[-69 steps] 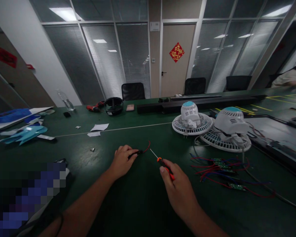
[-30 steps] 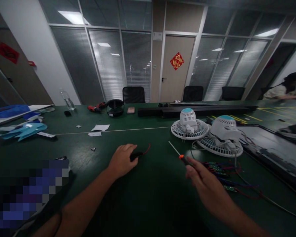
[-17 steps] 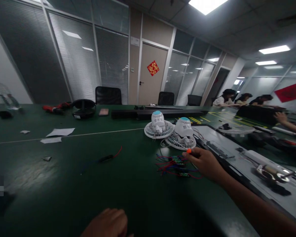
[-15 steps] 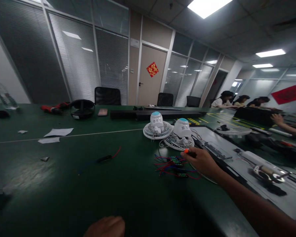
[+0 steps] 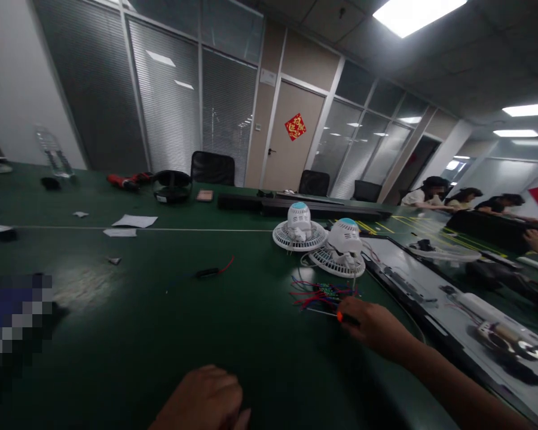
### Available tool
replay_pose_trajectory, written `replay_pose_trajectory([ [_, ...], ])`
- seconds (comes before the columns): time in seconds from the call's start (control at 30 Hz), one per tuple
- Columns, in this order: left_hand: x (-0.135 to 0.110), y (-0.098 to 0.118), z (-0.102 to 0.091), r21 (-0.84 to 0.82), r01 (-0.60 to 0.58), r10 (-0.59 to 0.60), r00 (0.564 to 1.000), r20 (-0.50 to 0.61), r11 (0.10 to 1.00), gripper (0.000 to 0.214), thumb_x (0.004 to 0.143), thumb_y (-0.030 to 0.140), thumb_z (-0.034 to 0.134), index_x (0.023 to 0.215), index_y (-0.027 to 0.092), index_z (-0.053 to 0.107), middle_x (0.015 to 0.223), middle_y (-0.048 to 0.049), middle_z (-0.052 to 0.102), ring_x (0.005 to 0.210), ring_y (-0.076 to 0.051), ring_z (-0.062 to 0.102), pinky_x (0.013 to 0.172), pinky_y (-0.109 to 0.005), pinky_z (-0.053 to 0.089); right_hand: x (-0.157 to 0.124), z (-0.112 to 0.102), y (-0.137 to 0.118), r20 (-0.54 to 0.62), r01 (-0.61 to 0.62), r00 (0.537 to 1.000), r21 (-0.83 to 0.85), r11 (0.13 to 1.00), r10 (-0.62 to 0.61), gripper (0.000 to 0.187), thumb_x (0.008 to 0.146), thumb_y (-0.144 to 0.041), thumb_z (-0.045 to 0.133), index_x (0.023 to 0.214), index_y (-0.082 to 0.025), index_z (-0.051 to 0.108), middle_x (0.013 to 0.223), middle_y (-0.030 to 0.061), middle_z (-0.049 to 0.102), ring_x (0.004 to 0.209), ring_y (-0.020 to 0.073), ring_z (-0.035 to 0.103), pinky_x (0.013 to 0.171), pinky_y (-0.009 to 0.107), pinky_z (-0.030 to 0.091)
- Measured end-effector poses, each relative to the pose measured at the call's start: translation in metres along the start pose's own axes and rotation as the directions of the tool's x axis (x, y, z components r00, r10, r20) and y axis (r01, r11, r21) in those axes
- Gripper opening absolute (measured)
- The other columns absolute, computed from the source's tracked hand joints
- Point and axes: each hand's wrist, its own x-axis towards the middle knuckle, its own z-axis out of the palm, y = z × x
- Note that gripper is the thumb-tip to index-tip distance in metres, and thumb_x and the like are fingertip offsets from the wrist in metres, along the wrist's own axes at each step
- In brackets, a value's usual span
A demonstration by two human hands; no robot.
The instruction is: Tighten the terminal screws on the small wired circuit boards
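My right hand point(image 5: 370, 325) is closed around a screwdriver point(image 5: 342, 316) with an orange and black handle; its thin shaft points left. The shaft lies just on the near side of a bunch of small green circuit boards point(image 5: 327, 291) with red and blue wires. My left hand point(image 5: 206, 397) is at the bottom edge, fingers curled in and their inner side hidden. Behind the boards, two white fans point(image 5: 299, 230) point(image 5: 343, 251) with blue-topped housings rest grille-down. To the left lies a black wired piece point(image 5: 207, 272) with a red lead.
A white panel in a black frame point(image 5: 412, 280) lies at the right, carrying a motor point(image 5: 497, 337) and parts. Long black bars point(image 5: 305, 206), a headset point(image 5: 173, 185), a red tool point(image 5: 128, 181) and a bottle point(image 5: 56, 155) stand further back. Several people sit at the far right.
My view has swung left, so things sit further right. My right hand has drawn the screwdriver from the nearer fan's edge toward me, in front of the boards. More of my left hand shows.
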Motion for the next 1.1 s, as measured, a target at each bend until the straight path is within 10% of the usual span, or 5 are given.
replay_pose_trajectory([
  [0.3, 0.0, 0.0, -0.006, -0.445, 0.195, -0.261, 0.961, -0.09, 0.874, 0.024, 0.076, 0.028, 0.05, 0.055, 0.019, 0.044, 0.052, 0.0017, 0.05, 0.049, -0.01, 0.043, 0.049, -0.026, 0.031, 0.005, 0.006, -0.042, -0.071, 0.029, 0.997, 0.19, 0.981, -0.016, 0.011, 0.077, -0.027, 0.058, 0.083, -0.02, 0.063, 0.078, 0.0006, 0.064, 0.067, 0.0147, 0.059, 0.064, 0.03, 0.045],
  [0.43, 0.003, 0.005, -0.02, -0.86, 0.349, -0.571, 0.817, 0.085, 0.371, 0.032, 0.085, 0.043, 0.035, 0.084, 0.016, 0.053, 0.073, -0.0034, 0.058, 0.054, -0.01, 0.049, 0.048, -0.023, 0.035, 0.008, 0.009, -0.121, -0.146, 0.015, 0.988, 0.409, 0.913, 0.049, 0.015, 0.078, -0.03, 0.053, 0.083, -0.021, 0.064, 0.069, -0.0012, 0.064, 0.059, 0.0143, 0.057, 0.055, 0.028, 0.042],
  [0.63, 0.007, -0.01, -0.02, -0.969, 0.197, -0.583, 0.774, 0.248, -0.15, 0.054, 0.081, 0.059, 0.027, 0.094, 0.012, 0.051, 0.064, -0.0042, 0.058, 0.049, -0.014, 0.054, 0.041, -0.022, 0.033, 0.036, 0.04, -0.217, -0.083, 0.026, 0.996, 0.693, 0.721, 0.043, 0.022, 0.086, -0.031, 0.05, 0.1, -0.016, 0.057, 0.087, 0.0012, 0.062, 0.065, 0.0109, 0.06, 0.058, 0.028, 0.049],
  [0.83, 0.003, -0.024, -0.03, -0.978, 0.174, -0.812, 0.55, 0.192, -0.113, 0.038, 0.077, 0.054, 0.046, 0.076, 0.016, 0.052, 0.046, 0.0067, 0.045, 0.035, -0.006, 0.035, 0.033, -0.017, 0.022, 0.044, 0.051, -0.213, -0.026, -0.019, 0.997, 0.837, 0.546, 0.074, 0.024, 0.086, -0.032, 0.051, 0.103, -0.015, 0.056, 0.091, 0.0023, 0.061, 0.068, 0.0119, 0.06, 0.058, 0.029, 0.05],
  [1.1, 0.003, -0.033, -0.037, -0.97, 0.221, -0.739, 0.635, 0.224, -0.103, 0.058, 0.087, 0.052, 0.02, 0.047, 0.017, 0.045, 0.033, 0.0049, 0.033, 0.028, -0.007, 0.026, 0.033, -0.021, 0.018, 0.032, 0.039, -0.182, -0.055, -0.04, 0.972, 0.921, 0.388, 0.229, 0.04, 0.081, -0.047, 0.046, 0.102, -0.015, 0.056, 0.064, -0.003, 0.054, 0.044, 0.0064, 0.042, 0.04, 0.02, 0.031],
])
